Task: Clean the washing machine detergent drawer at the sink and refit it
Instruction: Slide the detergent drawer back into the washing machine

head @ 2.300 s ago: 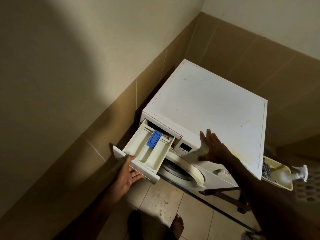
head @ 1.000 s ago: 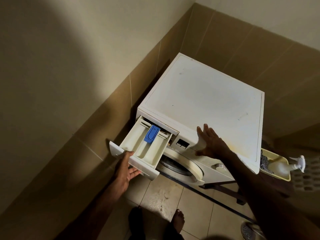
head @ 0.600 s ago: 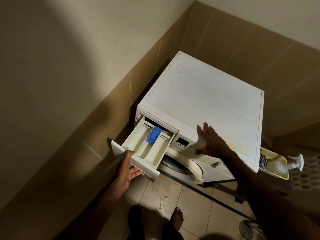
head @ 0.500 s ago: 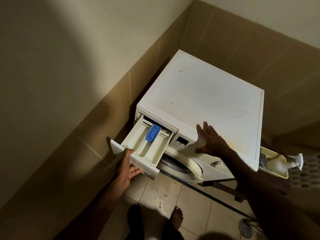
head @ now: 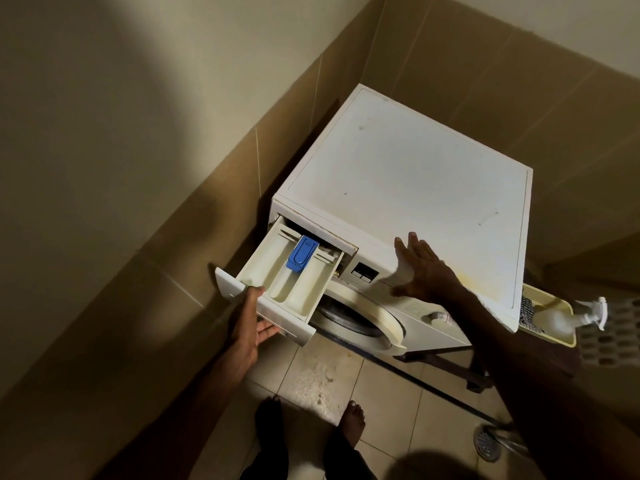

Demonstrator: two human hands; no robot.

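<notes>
A white front-loading washing machine (head: 408, 174) stands in a tiled corner. Its cream detergent drawer (head: 273, 271) is pulled far out at the top left of the front, with a blue insert (head: 302, 253) in the middle compartment. My left hand (head: 251, 323) grips the drawer's front panel from below, thumb over the rim. My right hand (head: 422, 268) lies flat with fingers spread on the machine's top front edge, beside the small display (head: 363, 273). The round door (head: 360, 317) is below the drawer.
A yellowish tray (head: 550, 306) with a white spray bottle (head: 575, 315) sits right of the machine, next to a perforated basket (head: 616, 327). Tiled walls close in at left and behind. My bare feet (head: 351, 422) stand on the floor tiles; a floor drain (head: 486, 443) is at lower right.
The drawer has stayed pulled out with only slight shifts in and out. My left hand keeps its grip and my right hand stays pressed on the machine.
</notes>
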